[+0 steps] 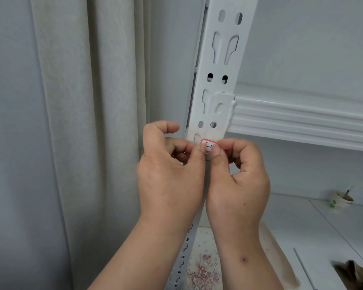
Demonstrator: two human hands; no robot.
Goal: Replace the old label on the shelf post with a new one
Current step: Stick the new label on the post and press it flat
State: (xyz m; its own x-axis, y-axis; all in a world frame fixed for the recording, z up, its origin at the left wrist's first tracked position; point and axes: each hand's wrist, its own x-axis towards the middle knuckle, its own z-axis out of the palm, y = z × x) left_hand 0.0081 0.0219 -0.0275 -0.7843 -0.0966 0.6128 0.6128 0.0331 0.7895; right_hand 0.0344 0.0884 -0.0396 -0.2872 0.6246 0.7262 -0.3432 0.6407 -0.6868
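I am pinching the flimsy red-edged label [207, 145] against the shelf post [216, 84], left hand [170, 170] and right hand [239, 176] fingers gripping its edges.

label [208, 143]: white, red border, black marks
post [219, 65]: white
curtain [88, 101]: pale cream, faint texture
scraps [203, 273]: red and white, perhaps paper
cup [340, 200]: white, green print

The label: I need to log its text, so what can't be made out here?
Head view:
- label: writing mostly covered by both thumbs; lower part hidden.
- Whether it already sticks to the shelf post: hidden behind left hand and right hand.
- cup: contents too small.
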